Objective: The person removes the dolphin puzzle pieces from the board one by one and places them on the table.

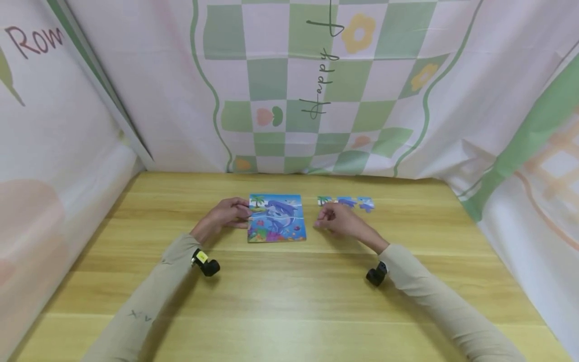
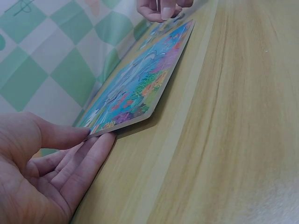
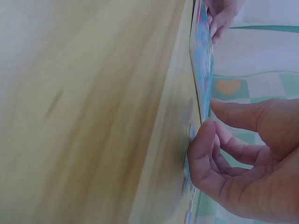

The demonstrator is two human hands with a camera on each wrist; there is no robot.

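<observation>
A square dolphin picture puzzle (image 1: 277, 218) lies left of the table's middle, showing a palm tree, blue sea and coral. My left hand (image 1: 231, 213) pinches its left edge, thumb on top and fingers underneath. In the left wrist view that side of the puzzle (image 2: 135, 88) is lifted, with a shadow below. My right hand (image 1: 338, 219) hovers just right of the puzzle, fingers bent; a gap shows between thumb and index fingertip in the right wrist view. Beyond it lie puzzle pieces: a palm tree piece (image 1: 323, 200), a purple-blue piece (image 1: 346, 201) and a knobbed piece (image 1: 366, 203).
The wooden table (image 1: 289, 296) runs back to a checkered curtain (image 1: 312, 85). White printed cloth also hangs at the left (image 1: 59, 151) and right sides. Small black wrist cameras sit at my left (image 1: 209, 266) and right sleeves (image 1: 376, 275).
</observation>
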